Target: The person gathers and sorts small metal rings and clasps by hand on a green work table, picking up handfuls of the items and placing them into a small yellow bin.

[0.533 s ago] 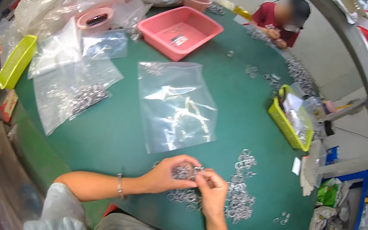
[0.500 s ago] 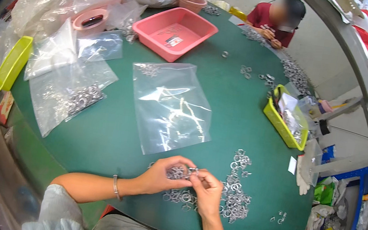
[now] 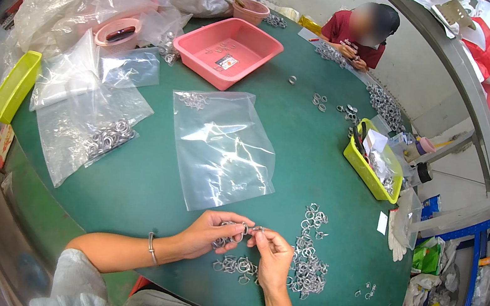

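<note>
1. The left hand [image 3: 207, 236] is curled nearly closed around a small bunch of linked silver metal rings [image 3: 227, 239], with the fingers wrapped so the bunch cannot slip.
2. The right hand [image 3: 271, 255] is pinched shut, thumb and forefinger meeting on one ring at the end of the bunch, touching the left fingertips. In my judgement this is a fine grip for joining rings.
3. The rings sit between both hands, raised slightly above the round green table [image 3: 144, 189].
4. A loose pile of silver rings [image 3: 305, 257] lies just right of the right hand, within easy reach.
5. A clear flat plastic bag [image 3: 220, 146] lies beyond the hands; a pink plastic tray [image 3: 225, 49] sits well beyond.
</note>
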Motion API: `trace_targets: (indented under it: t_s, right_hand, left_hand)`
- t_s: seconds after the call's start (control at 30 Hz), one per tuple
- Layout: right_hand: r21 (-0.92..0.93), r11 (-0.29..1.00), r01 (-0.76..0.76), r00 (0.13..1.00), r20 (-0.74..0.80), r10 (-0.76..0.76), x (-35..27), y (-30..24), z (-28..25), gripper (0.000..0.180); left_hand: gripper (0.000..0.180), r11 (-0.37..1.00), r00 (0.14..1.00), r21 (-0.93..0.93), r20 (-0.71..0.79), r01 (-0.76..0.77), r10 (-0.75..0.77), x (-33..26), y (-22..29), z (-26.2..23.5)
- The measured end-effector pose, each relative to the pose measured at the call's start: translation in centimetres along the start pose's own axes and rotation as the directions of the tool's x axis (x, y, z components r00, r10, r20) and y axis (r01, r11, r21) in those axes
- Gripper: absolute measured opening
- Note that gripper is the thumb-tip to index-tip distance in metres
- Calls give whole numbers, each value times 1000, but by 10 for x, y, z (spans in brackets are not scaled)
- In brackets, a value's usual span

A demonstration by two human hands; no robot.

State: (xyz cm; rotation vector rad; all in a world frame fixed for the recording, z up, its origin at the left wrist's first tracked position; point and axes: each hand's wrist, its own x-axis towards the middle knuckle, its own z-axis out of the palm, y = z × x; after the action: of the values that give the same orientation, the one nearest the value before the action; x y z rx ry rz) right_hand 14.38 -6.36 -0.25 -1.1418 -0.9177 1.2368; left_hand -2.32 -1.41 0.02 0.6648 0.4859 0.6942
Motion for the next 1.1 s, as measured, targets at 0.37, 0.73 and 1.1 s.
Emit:
trace_targets:
  t_s: [0.37, 0.73, 1.1]
  right_hand:
    - [-16, 999, 34, 998, 47, -33, 3, -6, 4, 30]
    - [-231, 968, 95, 957, 288, -26, 1, -13, 0, 27]
    - [476, 844, -247, 966, 187, 177, 8, -16, -9, 27]
  left_hand:
    - [27, 1000, 999, 3, 47, 2, -2, 0, 1, 1]
    - [23, 994, 992, 75, 86, 81, -88, 2, -5, -4]
    - [34, 992, 992, -63, 64, 113, -109, 2, -1, -2]
